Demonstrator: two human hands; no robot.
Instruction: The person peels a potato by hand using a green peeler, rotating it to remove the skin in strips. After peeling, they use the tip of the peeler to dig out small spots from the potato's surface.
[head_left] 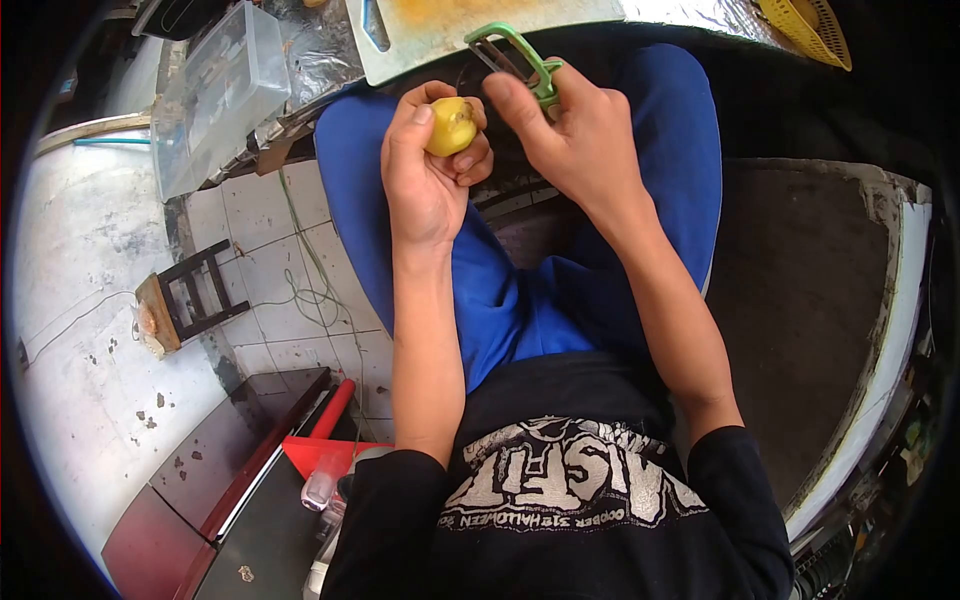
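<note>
My left hand [420, 180] is wrapped round a small yellow potato [447, 130] with a brownish patch on the side that faces right. Its surface looks smooth and mostly peeled. Just to the right, my right hand [585, 135] grips the green handle of a peeler [552, 82]. The metal blade angles up and left, above and apart from the potato. Both hands are raised over my lap, near the edge of a work surface. Part of the peeler's handle is hidden by my right fingers.
A stained cutting board [420, 50] lies at the top, close beyond my hands. A clear plastic bin [225, 105] stands at upper left, and a yellow basket [808, 30] at upper right. A small wooden stool [200, 295] and a green cord [310, 290] are on the left.
</note>
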